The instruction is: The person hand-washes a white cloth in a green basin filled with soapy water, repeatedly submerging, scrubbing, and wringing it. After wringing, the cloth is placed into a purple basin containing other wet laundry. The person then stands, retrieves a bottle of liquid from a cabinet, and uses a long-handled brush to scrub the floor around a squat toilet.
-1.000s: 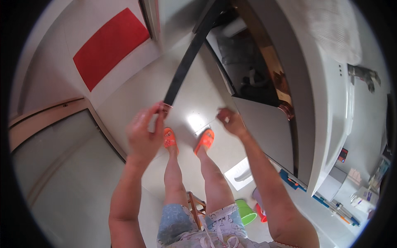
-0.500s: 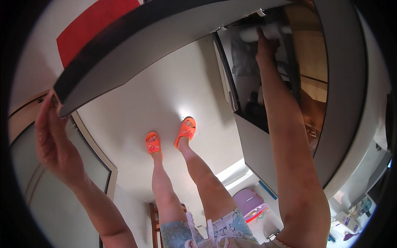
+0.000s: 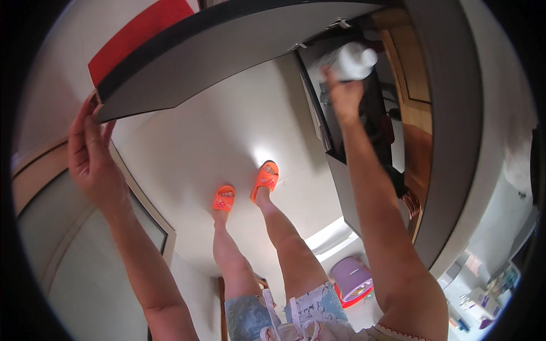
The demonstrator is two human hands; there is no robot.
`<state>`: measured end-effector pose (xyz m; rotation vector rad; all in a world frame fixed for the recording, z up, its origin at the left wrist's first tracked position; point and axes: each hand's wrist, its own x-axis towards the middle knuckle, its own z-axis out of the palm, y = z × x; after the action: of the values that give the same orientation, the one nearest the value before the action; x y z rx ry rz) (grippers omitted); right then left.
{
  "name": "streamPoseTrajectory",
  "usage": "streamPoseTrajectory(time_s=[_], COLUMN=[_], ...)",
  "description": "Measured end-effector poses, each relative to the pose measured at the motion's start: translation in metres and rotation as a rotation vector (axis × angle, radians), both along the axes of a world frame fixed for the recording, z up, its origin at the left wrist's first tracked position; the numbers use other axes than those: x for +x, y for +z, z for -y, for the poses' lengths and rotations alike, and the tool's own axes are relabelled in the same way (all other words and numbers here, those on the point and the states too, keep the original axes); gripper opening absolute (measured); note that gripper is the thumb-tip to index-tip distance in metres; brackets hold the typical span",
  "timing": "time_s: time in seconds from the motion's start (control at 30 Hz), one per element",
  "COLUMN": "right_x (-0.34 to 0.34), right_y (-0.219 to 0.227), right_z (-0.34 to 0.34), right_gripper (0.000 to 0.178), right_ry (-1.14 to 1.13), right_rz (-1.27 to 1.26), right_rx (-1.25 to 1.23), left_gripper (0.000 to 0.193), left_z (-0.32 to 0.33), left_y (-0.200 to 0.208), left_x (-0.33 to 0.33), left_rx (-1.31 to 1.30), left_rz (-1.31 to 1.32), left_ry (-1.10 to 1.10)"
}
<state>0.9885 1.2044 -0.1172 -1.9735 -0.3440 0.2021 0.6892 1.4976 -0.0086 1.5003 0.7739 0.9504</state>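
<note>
A grey cabinet door (image 3: 227,62) with a dark edge stands swung open across the top of the view. The fingers of my left hand (image 3: 98,153) are closed round its outer left corner. At the upper right, my right hand (image 3: 346,98) grips a white bottle (image 3: 354,61), slightly blurred, whose round white end points right. The bottle is in front of the cabinet's opening, tilted on its side. Behind my right arm, the cabinet (image 3: 375,111) holds dark items I cannot make out, and part of its inside is hidden by that arm.
Metal hinges (image 3: 340,24) join door and cabinet. A wooden panel (image 3: 409,68) lines the right of the opening. On the pale floor (image 3: 210,136) are my feet in orange slippers (image 3: 265,181). A purple bucket (image 3: 351,275) stands lower right, near a cluttered white surface (image 3: 455,290).
My right hand has come leftward and out of the cabinet with the white bottle, which was deeper inside before. My left hand still holds the door's corner; the whole view has shifted slightly.
</note>
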Motion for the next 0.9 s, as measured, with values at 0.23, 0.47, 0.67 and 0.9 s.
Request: streamPoseTrajectory(time_s=[0.23, 0.47, 0.67, 0.9], right_x=[-0.175, -0.268, -0.342, -0.437], right_y=[0.122, 0.250, 0.300, 0.304], right_z=[0.038, 0.091, 0.177, 0.250], right_gripper=[0.065, 0.075, 0.069, 0.066], right_ry=[0.125, 0.117, 0.062, -0.250], right_rz=[-0.500, -0.573, -0.426, -0.435], right_rx=[0.204, 0.169, 0.128, 0.165], left_gripper=[0.026, 0.030, 0.034, 0.045], left_z=[-0.010, 0.130, 0.262, 0.355], left_y=[0.040, 0.171, 0.256, 0.260], left_x=[0.025, 0.025, 0.022, -0.001], left_rx=[-0.117, 0.516, 0.868, 1.365], left_rz=[-0.138, -0.225, -0.176, 0.003], left_ry=[-0.062, -0.698, -1.544, -1.982])
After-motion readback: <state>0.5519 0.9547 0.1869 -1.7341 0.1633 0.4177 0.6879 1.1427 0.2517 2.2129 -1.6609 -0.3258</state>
